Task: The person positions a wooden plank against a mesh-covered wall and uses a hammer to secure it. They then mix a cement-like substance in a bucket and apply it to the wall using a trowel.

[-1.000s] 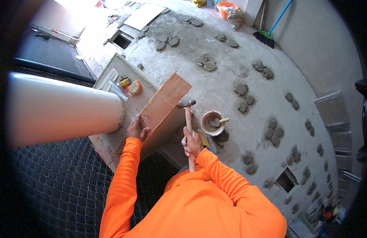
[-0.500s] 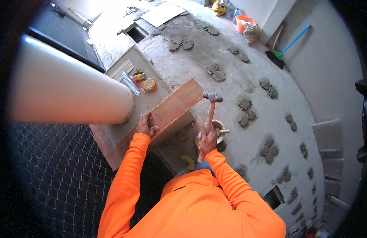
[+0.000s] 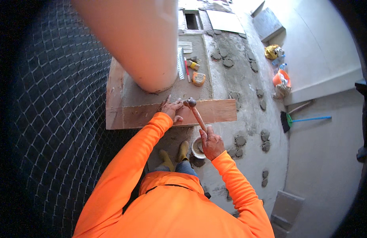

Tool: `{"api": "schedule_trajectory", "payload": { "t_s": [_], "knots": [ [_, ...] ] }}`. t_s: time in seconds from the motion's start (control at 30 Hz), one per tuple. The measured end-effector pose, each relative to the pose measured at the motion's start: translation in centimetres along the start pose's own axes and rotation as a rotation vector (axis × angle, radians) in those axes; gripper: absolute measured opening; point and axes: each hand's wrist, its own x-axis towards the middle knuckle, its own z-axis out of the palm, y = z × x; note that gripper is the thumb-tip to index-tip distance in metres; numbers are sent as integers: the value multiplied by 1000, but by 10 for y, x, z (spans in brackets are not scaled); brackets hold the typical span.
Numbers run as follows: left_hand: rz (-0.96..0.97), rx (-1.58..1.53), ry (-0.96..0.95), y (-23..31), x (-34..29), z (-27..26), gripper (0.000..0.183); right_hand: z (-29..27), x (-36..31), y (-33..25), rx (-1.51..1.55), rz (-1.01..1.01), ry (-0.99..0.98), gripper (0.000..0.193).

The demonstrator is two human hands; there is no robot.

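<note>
A reddish wooden board point(image 3: 213, 110) lies along the near edge of a concrete ledge point(image 3: 199, 94), in front of a thick round column point(image 3: 140, 43). My left hand point(image 3: 170, 108) rests on the board with its fingers spread. My right hand point(image 3: 213, 144) grips a hammer point(image 3: 197, 116) by its wooden handle. The hammer's metal head is over the board, just right of my left fingers; whether it touches the wood I cannot tell. Beyond the board lie a tape measure point(image 3: 198, 79), a red pencil-like stick point(image 3: 187, 70), a yellow-handled tool point(image 3: 193, 65) and a perforated metal strip point(image 3: 180, 63).
A white bucket point(image 3: 197, 148) with a tool in it stands by my boots point(image 3: 183, 150). Mortar dabs point(image 3: 240, 141) dot the floor. Black wire mesh point(image 3: 68, 131) fills the left. A broom point(image 3: 286, 121) and an orange bucket point(image 3: 281, 77) stand by the right wall.
The view has turned, so the board now runs nearly crosswise. My right hand has brought the hammer from beyond the board's right end to over it, near my left hand.
</note>
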Motion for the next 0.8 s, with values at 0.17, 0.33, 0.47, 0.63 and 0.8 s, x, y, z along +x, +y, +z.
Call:
{"api": "schedule_trajectory", "payload": {
  "t_s": [0.17,0.33,0.47,0.63,0.8],
  "knots": [
    [-40,63,-120,-2,6,3,84,18,11,6,-24,-64,25,29],
    [-91,175,-192,6,6,3,85,25,11,13,-44,-22,32,30],
    [-120,200,-198,11,5,1,85,20,12,11,64,-40,7,30],
    [-118,200,-183,17,4,-5,85,16,13,9,92,6,-1,26],
    [-165,223,-259,27,3,-20,86,21,10,8,103,-153,50,26]
  ]
}}
